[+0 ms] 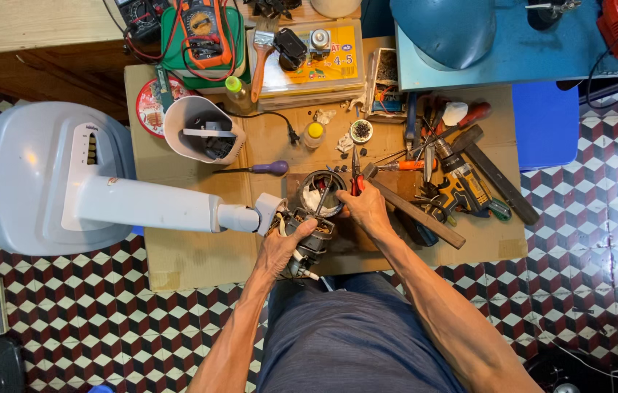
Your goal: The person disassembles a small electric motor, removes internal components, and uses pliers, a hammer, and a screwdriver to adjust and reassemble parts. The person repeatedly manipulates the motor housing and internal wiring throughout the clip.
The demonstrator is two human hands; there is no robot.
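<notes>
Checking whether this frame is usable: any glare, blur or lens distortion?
Head view: glare whitens the checkered floor at right; wide-angle bending at the edges; both hands, left hand and right hand, on the fan motor, are sharp and evenly lit.

Bare forearms, blue-grey striped shorts

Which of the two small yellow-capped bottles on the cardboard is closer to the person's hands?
The lower bottle, just right of the white plastic housing. The other bottle, with a greenish cap, stands farther up beside the paintbrush.
</notes>
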